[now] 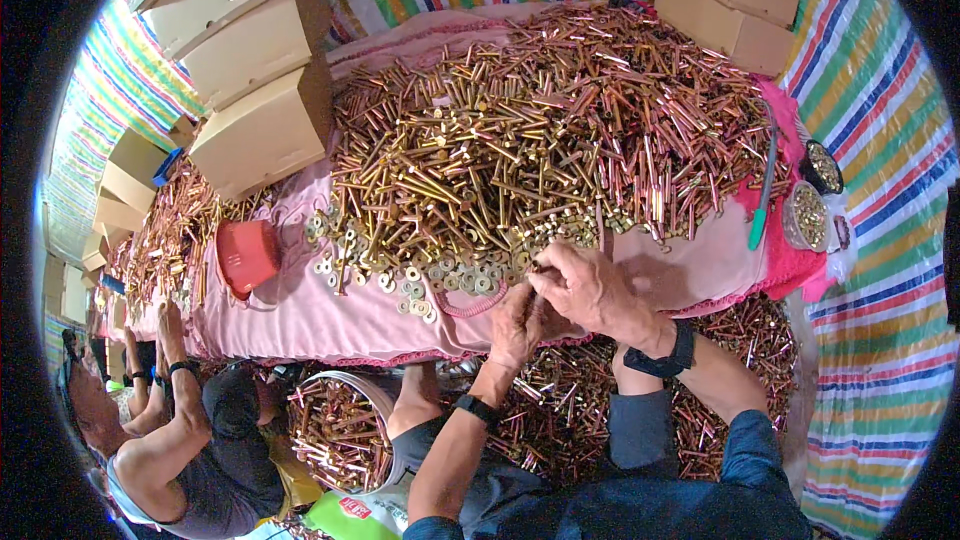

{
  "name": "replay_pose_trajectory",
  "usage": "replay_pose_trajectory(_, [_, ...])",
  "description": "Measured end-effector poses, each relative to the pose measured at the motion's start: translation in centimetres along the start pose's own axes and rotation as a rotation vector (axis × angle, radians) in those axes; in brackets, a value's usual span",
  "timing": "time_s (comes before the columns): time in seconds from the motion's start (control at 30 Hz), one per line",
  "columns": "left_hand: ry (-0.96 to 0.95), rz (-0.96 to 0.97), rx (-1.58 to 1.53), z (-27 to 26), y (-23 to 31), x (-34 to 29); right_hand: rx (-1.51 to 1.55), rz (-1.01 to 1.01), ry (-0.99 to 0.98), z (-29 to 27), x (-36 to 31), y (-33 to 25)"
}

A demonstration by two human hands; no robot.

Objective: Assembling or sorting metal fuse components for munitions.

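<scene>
Both left hand (pixel 514 328) and right hand (pixel 592 290) bunch their fingers (pixel 551 283), grip unclear; bolts (pixel 470 165) beyond them look stiff, slick, best gripped mid-shank.

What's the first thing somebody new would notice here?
The huge heap of shiny bolts spread over the pink cloth probably grabs the eye first. Next might come the red bucket left of the heap, and the brightly striped sheeting along the back and right.
</scene>
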State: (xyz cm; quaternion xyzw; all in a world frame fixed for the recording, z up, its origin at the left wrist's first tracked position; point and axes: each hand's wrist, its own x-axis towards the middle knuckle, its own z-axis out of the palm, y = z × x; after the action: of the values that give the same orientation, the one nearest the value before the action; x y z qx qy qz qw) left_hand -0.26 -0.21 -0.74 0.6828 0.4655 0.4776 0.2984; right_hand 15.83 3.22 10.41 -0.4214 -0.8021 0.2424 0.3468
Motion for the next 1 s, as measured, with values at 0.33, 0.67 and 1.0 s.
replay_pose_trajectory(0.33, [0.079, -0.246, -0.325, 1.2, -0.8, -0.6, 0.021, 0.266, -0.014, -1.0, -4.0, 3.3])
replay_pose_trajectory(0.67, [0.132, 0.032, 0.06, 1.5, -0.1, -0.1, 0.319, 0.518, -0.053, 0.6, -5.3, 5.1])
replay_pose_trajectory(1.0, [0.121, -0.001, 0.138, 1.3, 0.7, -0.2, 0.157, 0.296, 0.042, 0.0, -4.2, 3.0])
